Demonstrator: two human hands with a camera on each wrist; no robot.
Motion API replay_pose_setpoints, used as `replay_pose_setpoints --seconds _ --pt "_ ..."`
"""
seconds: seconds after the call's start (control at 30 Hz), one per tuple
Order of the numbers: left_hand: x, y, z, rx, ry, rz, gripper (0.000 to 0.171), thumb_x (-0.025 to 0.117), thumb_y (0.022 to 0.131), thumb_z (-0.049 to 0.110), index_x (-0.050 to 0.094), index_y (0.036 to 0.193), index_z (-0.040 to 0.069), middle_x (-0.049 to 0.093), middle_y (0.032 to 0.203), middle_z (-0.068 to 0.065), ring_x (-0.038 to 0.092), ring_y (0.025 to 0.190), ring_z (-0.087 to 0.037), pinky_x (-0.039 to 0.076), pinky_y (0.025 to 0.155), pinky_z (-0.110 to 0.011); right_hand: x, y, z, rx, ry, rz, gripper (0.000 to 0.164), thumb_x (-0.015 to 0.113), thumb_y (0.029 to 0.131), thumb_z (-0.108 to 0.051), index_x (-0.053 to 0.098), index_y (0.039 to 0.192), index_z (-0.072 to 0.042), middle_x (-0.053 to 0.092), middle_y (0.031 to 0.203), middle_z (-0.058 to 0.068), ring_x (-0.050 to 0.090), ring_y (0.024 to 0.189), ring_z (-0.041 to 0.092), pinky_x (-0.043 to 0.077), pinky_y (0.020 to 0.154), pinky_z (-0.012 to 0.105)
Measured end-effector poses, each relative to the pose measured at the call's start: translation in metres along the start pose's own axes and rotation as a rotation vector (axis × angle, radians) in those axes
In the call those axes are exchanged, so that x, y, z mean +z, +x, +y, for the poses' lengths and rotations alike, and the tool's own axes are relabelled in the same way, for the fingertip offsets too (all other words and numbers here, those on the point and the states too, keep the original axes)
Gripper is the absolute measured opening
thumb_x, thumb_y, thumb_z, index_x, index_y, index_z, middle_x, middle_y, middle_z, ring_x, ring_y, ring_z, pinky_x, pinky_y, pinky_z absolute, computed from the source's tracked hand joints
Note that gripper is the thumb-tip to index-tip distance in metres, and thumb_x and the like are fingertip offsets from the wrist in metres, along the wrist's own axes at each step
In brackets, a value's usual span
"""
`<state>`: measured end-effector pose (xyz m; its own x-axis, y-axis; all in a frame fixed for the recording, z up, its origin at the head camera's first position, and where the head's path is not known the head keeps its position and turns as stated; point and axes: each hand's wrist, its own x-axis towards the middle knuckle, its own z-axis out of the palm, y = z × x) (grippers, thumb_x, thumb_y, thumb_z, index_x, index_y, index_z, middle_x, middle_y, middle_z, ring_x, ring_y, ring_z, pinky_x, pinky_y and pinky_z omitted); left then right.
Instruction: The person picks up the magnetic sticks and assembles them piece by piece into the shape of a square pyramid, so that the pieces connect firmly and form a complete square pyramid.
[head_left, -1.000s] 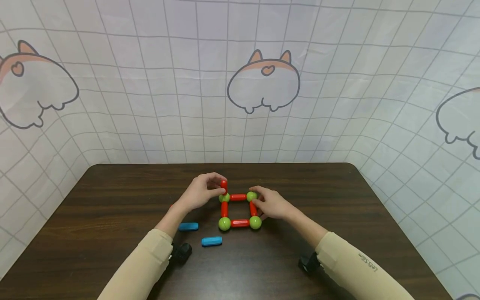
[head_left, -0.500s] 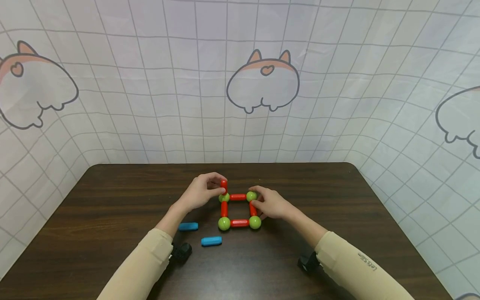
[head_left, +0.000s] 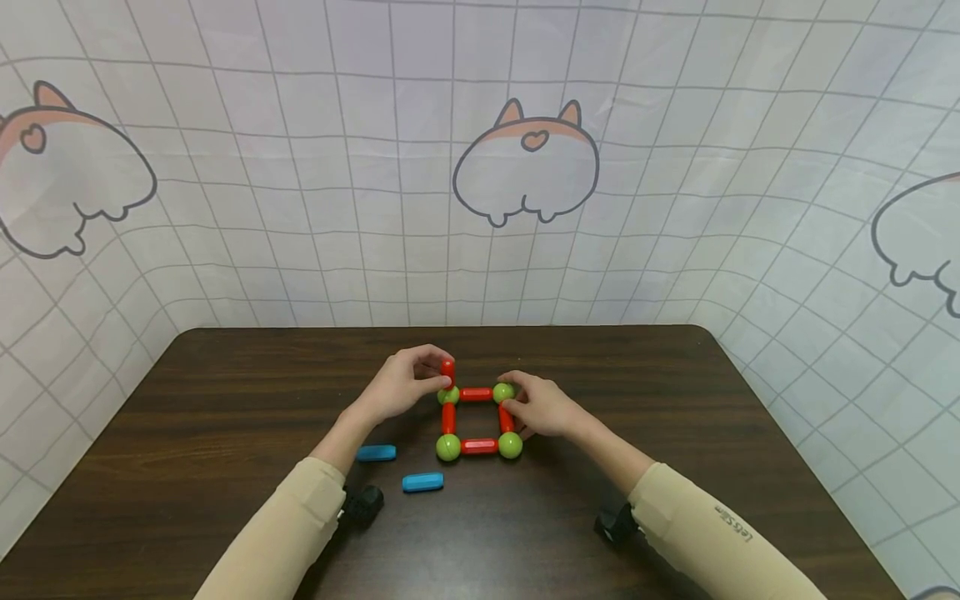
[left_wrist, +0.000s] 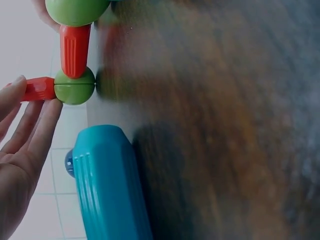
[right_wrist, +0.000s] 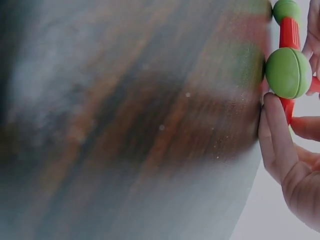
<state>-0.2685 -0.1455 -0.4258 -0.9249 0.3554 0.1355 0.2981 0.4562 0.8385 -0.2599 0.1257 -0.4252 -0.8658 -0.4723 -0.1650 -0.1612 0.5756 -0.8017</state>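
Note:
On the table, red rods joined by green balls form a flat square. My left hand [head_left: 401, 383] pinches an upright red rod [head_left: 447, 369] between thumb and fingers; its lower end meets the back-left green ball [head_left: 447, 397]. My right hand [head_left: 546, 407] holds the square's right-side red rod [head_left: 506, 417], near the back-right ball [head_left: 503, 392]. In the right wrist view, thumb and fingers sit on either side of that rod [right_wrist: 287, 107], just beside a green ball [right_wrist: 289, 73]. The left wrist view shows the pinched rod [left_wrist: 40, 89] touching its ball [left_wrist: 75, 86].
Two blue rods lie apart on the dark wooden table [head_left: 225, 417]: one blue rod [head_left: 423, 482] in front of the square, another blue rod [head_left: 377, 453] beside the left forearm. Black wrist devices [head_left: 363, 505] sit under the sleeves. A tile-patterned curtain [head_left: 375, 275] stands behind the table.

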Motion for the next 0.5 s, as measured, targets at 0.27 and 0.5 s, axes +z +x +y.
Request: replay_pose_setpoints --seconds 0.27,0.5 --pt "-0.004 -0.005 -0.003 0.019 0.008 0.012 0.026 0.073 0.098 0.015 0.069 0.123 0.012 0.071 0.111 -0.001 0.067 0.099 -0.021 0.055 0.087 -0.041 -0.001 -0.001 -0.002 0.031 0.023 0.040 0.038 0.059 0.104 -0.003 0.055 0.141 -0.001 0.064 0.090 0.016 0.072 0.066 0.025 0.061 0.060 0.037" --pt "-0.013 -0.014 -0.005 0.047 0.051 0.008 0.028 0.070 0.100 0.017 0.068 0.126 0.006 0.070 0.118 -0.007 0.065 0.105 -0.024 0.054 0.090 -0.043 -0.006 0.000 0.004 0.049 0.003 0.061 0.033 0.062 0.102 -0.004 0.059 0.135 -0.002 0.064 0.088 0.014 0.071 0.066 0.024 0.061 0.060 0.036"
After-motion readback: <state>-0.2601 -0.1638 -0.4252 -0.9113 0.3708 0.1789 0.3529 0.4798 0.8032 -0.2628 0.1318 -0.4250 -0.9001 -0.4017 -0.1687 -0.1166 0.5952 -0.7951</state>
